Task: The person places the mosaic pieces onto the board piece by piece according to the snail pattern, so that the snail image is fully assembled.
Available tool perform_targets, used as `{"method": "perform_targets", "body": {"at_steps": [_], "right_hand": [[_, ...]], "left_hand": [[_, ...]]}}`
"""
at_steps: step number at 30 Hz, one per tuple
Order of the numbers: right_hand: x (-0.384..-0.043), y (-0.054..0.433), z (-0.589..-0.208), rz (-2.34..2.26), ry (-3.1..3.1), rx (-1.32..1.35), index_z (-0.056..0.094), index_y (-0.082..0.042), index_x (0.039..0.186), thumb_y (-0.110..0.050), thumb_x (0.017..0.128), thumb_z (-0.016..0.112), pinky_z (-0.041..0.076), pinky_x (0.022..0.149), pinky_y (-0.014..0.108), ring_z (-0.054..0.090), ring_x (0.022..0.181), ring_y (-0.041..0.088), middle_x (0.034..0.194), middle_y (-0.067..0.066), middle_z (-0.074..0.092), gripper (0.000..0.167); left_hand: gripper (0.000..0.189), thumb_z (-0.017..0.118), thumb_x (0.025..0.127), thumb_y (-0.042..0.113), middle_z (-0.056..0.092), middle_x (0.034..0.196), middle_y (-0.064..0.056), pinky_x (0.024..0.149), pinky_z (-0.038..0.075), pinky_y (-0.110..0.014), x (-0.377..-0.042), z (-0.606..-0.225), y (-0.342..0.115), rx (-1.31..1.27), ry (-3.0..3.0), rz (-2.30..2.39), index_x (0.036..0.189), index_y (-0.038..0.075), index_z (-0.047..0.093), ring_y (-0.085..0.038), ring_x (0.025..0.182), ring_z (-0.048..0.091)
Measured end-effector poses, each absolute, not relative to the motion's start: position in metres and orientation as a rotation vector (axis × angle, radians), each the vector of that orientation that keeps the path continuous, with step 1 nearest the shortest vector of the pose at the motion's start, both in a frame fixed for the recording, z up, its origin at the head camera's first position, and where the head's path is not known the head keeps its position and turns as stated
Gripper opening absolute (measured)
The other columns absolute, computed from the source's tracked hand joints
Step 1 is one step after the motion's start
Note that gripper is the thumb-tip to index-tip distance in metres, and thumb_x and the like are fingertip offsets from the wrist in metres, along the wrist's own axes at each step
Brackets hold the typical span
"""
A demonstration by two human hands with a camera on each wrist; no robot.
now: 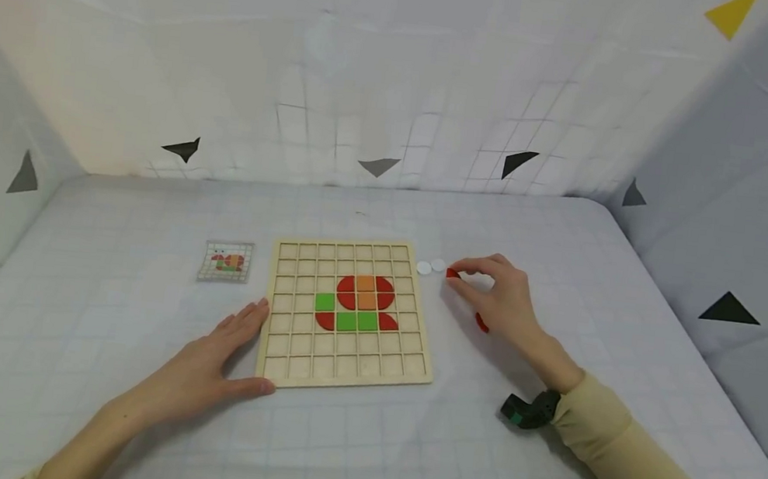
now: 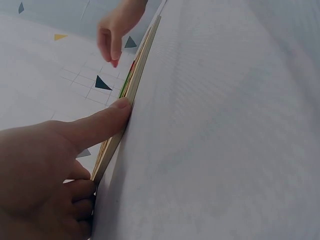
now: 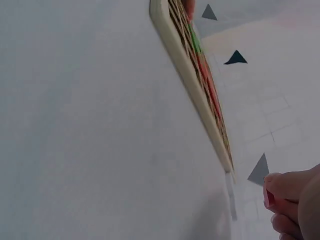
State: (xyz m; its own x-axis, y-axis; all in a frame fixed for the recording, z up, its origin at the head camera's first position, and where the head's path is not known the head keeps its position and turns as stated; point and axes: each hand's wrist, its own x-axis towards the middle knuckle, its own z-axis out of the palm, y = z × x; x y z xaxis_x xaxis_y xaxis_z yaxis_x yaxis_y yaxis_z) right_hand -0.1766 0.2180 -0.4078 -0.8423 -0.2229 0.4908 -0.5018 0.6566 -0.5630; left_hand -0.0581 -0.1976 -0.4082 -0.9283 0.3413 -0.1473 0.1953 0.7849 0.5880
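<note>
A wooden grid board [image 1: 343, 364] lies flat on the table, with red, green and orange tiles set in its middle cells. My left hand [image 1: 205, 369] rests at the board's left edge, thumb by the near corner and fingers along the side; in the left wrist view the thumb [image 2: 102, 125] lies against the rim. Right of the board, my right hand [image 1: 504, 299] pinches a small red tile [image 1: 453, 273] between thumb and fingertips, also seen in the right wrist view as a red piece [image 3: 269, 196]. Another red tile [image 1: 482, 322] lies on the table below that hand.
Two white round discs [image 1: 424, 268] lie just off the board's right edge. A small picture card [image 1: 225, 261] with a coloured grid pattern lies left of the board. A black device [image 1: 530, 409] sits at the right wrist. White cloth walls surround the table.
</note>
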Motion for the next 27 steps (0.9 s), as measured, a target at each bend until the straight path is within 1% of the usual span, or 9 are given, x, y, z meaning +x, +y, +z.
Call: {"method": "perform_targets", "body": {"at_steps": [3,8,11,17,20,23,27], "right_hand": [[-0.174,0.200,-0.396,1.061,-2.483,0.615,0.078,-0.010,0.101,-0.013,0.082,0.083,0.051,0.079,0.046,0.062,0.092,0.019,0.093,0.004,0.075,0.021],[-0.171,0.171,-0.389,1.131,-2.488,0.668,0.078,-0.009,0.100,-0.013,0.081,0.084,0.052,0.082,0.050,0.063,0.093,0.020,0.093,0.005,0.076,0.020],[-0.170,0.156,-0.390,1.166,-2.494,0.709,0.078,-0.009,0.101,-0.014,0.081,0.084,0.053,0.082,0.050,0.063,0.093,0.020,0.092,0.004,0.075,0.020],[-0.171,0.130,-0.395,1.248,-2.530,0.740,0.078,-0.011,0.103,-0.017,0.083,0.083,0.054,0.081,0.047,0.062,0.093,0.016,0.091,0.001,0.073,0.021],[-0.171,0.118,-0.397,1.263,-2.538,0.761,0.078,-0.011,0.103,-0.018,0.084,0.082,0.054,0.078,0.044,0.061,0.093,0.016,0.092,0.001,0.073,0.021],[-0.172,0.106,-0.399,1.259,-2.534,0.793,0.078,-0.011,0.102,-0.018,0.085,0.081,0.053,0.072,0.037,0.060,0.091,0.019,0.092,0.000,0.074,0.019],[-0.172,0.091,-0.402,1.263,-2.524,0.831,0.078,-0.012,0.101,-0.018,0.086,0.080,0.049,0.063,0.028,0.057,0.087,0.023,0.089,-0.001,0.072,0.017]], "left_hand": [[0.111,0.073,0.078,0.066,0.014,0.168,-0.001,0.119,0.021,-0.062,-0.059,-0.409,-0.198,0.403,2.727,0.851,0.162,0.021,0.014,-0.039,0.152,0.017],[0.111,0.072,0.078,0.067,0.015,0.168,-0.002,0.119,0.021,-0.062,-0.059,-0.411,-0.199,0.403,2.728,0.852,0.162,0.020,0.015,-0.040,0.152,0.017],[0.111,0.072,0.078,0.066,0.015,0.168,-0.002,0.119,0.022,-0.062,-0.059,-0.411,-0.199,0.413,2.733,0.855,0.162,0.021,0.016,-0.040,0.152,0.019],[0.111,0.071,0.078,0.068,0.015,0.168,-0.003,0.120,0.021,-0.060,-0.058,-0.411,-0.199,0.419,2.736,0.865,0.162,0.020,0.016,-0.039,0.152,0.018],[0.111,0.070,0.078,0.069,0.015,0.168,-0.004,0.120,0.021,-0.060,-0.057,-0.410,-0.199,0.425,2.738,0.868,0.162,0.019,0.016,-0.039,0.152,0.018],[0.111,0.070,0.078,0.069,0.015,0.168,-0.005,0.119,0.021,-0.062,-0.057,-0.410,-0.199,0.433,2.743,0.865,0.162,0.018,0.016,-0.041,0.151,0.019],[0.111,0.071,0.078,0.067,0.015,0.168,-0.004,0.119,0.021,-0.062,-0.058,-0.410,-0.199,0.423,2.734,0.870,0.162,0.019,0.016,-0.040,0.152,0.018]]}}
